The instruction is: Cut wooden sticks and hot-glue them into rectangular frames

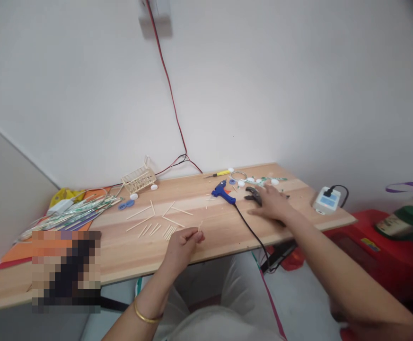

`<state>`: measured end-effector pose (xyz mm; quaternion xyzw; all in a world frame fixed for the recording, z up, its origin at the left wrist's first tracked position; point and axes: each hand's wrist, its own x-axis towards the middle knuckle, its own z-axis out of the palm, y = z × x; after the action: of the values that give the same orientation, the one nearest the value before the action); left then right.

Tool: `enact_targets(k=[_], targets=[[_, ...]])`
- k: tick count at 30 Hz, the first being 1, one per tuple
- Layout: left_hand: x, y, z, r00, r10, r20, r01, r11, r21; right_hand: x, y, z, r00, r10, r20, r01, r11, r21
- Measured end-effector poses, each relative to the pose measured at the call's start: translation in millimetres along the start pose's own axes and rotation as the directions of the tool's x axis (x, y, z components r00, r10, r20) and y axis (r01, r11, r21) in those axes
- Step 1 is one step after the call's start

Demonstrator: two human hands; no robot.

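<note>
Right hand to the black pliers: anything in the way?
Nothing visible. The right hand lies on the black pliers, whose dark end shows past the fingers. The blue glue gun lies apart to the left, and its cord passes left of the hand. The left hand pinches a thin stick.

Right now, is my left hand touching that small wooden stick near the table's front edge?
Touching. The head view shows the left hand pinching the short stick by its lower end.
</note>
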<state>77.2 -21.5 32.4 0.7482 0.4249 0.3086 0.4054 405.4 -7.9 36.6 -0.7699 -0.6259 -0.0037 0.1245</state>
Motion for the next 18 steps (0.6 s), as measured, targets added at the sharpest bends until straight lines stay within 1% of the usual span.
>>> enact_targets(k=[1,2,3,5,7,9,10,11,12,14,16,18], targets=[[0.0,1.0,-1.5,1.000,-0.001,-0.006,0.001,1.000,-0.003,4.6,16.7,1.9,0.997,0.056,0.058,-0.053,0.997,-0.052],[0.1,1.8,-2.6,1.000,-0.003,-0.009,0.003,1.000,-0.006,8.2,30.1,4.1,0.988,0.093,0.123,-0.086,0.994,-0.067],[0.0,2.4,-3.4,1.000,-0.006,-0.013,0.006,1.000,-0.004,10.8,39.5,6.2,0.980,0.103,0.170,-0.092,0.993,-0.075],[-0.4,2.9,-4.4,0.999,-0.002,-0.035,0.002,1.000,0.019,13.1,47.4,8.6,0.974,0.087,0.208,-0.071,0.994,-0.084],[-1.8,2.2,-5.1,0.995,0.033,-0.095,-0.025,0.996,0.085,10.9,43.2,7.1,0.982,0.052,0.181,-0.036,0.995,-0.094],[-4.1,0.9,-5.9,0.978,0.112,-0.178,-0.076,0.978,0.197,2.5,31.1,1.4,0.992,0.030,0.123,-0.023,0.998,-0.058],[-5.5,0.5,-6.2,0.962,0.164,-0.218,-0.105,0.961,0.257,-4.6,22.7,-2.8,0.997,0.016,0.081,-0.016,1.000,-0.004],[-6.8,0.4,-6.3,0.943,0.219,-0.250,-0.136,0.940,0.313,-14.0,12.8,-7.4,0.999,0.001,0.039,-0.004,0.997,0.081],[-8.0,1.0,-6.2,0.922,0.275,-0.272,-0.167,0.917,0.362,-25.3,1.3,-12.2,0.999,-0.042,0.000,0.042,0.980,0.193],[-9.8,4.3,-5.2,0.879,0.377,-0.291,-0.229,0.871,0.435,-52.3,-26.3,-20.8,0.985,-0.148,-0.084,0.169,0.902,0.398],[-11.1,10.1,-3.2,0.843,0.451,-0.292,-0.278,0.831,0.482,-79.6,-57.4,-26.2,0.962,-0.257,-0.094,0.269,0.822,0.502],[-12.3,16.9,-1.2,0.816,0.498,-0.293,-0.312,0.806,0.504,-100.7,-86.2,-27.7,0.948,-0.300,-0.107,0.305,0.760,0.574]])
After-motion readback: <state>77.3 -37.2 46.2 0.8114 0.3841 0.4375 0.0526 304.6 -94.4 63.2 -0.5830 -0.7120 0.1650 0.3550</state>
